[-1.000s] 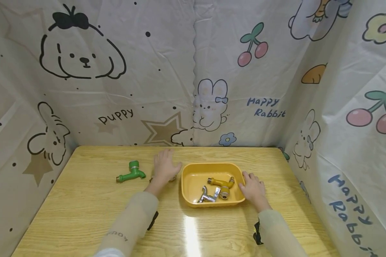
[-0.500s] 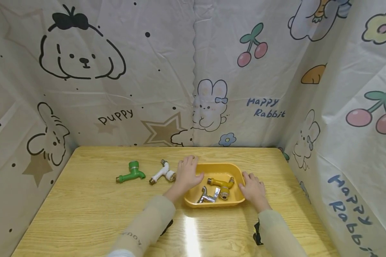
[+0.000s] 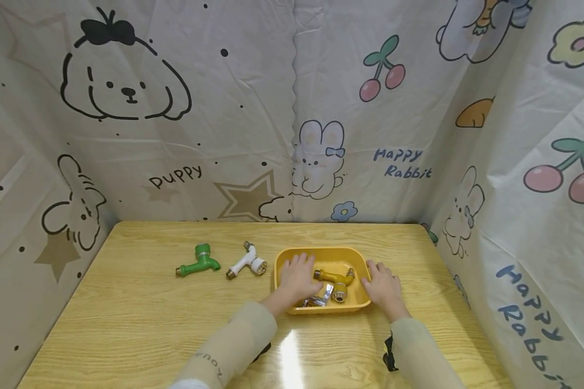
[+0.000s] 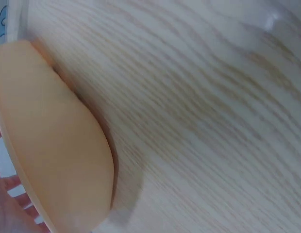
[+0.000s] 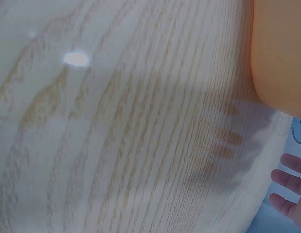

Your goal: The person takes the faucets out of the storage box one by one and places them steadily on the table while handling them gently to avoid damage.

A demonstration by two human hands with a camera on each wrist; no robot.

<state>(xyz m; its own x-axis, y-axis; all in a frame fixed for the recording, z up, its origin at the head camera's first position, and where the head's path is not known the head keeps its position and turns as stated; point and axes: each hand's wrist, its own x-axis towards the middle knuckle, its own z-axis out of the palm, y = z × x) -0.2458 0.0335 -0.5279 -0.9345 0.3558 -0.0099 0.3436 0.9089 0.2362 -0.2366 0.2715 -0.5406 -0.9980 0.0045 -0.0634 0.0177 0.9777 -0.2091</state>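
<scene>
A yellow plastic basin [image 3: 292,309] stands on the table. My left hand [image 3: 298,278] is over its left part, fingers extended, above a silver tap [image 3: 328,294] that it partly covers. Whether the fingertips touch that tap is hidden. To the right of it in the basin lies a yellow tap [image 3: 338,278]. At the basin's right rim, my right hand [image 3: 384,284] rests with fingers loosely spread and the thumb towards the rim. Outside, left of the basin, are a white tap [image 3: 247,261] and a green tap [image 3: 201,263].
The basin's outer wall shows in the left wrist view [image 4: 63,141] and the right wrist view [image 5: 281,53]. Patterned cloth [image 3: 243,108] hangs behind and at both sides of the wooden table [image 3: 141,324].
My left hand has moved right, from over the white tap, across the basin's left rim to above the silver tap. The white tap is uncovered. My right hand has stayed put.
</scene>
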